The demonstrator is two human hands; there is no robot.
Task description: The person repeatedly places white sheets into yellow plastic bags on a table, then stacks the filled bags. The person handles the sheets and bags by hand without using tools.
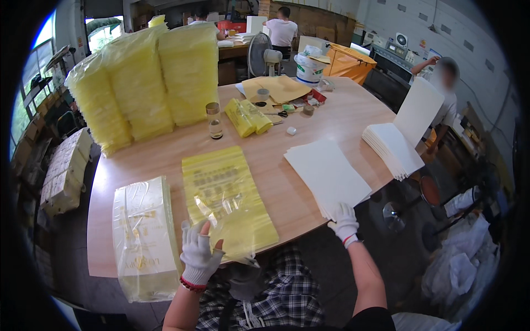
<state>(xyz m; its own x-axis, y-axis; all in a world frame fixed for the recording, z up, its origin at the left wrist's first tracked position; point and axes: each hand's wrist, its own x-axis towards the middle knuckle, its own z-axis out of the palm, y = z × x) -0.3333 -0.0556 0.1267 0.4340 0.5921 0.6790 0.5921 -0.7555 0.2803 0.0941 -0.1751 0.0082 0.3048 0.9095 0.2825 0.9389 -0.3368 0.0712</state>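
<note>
My left hand (201, 255), in a white knitted glove with some fingertips bare, is raised at the table's near edge, fingers apart and nothing in them. Just beside it is the open near end of a flat yellow plastic bag (229, 193), printed and see-through. My gloved right hand (344, 223) has its fingers at the near corner of a fanned stack of white sheets (327, 172), closed on the edge; how many sheets it grips is hidden. To the left lies a pile of filled clear-yellow bags (144, 234) with white sheets inside.
Tall stacks of yellow packs (187, 74) stand at the back left. A glass (213, 120), folded yellow bags (247, 117), scissors (279, 113) and a white tub (309, 69) sit farther back. More white sheets (389, 149) are at the right edge; a person (441, 99) is beyond.
</note>
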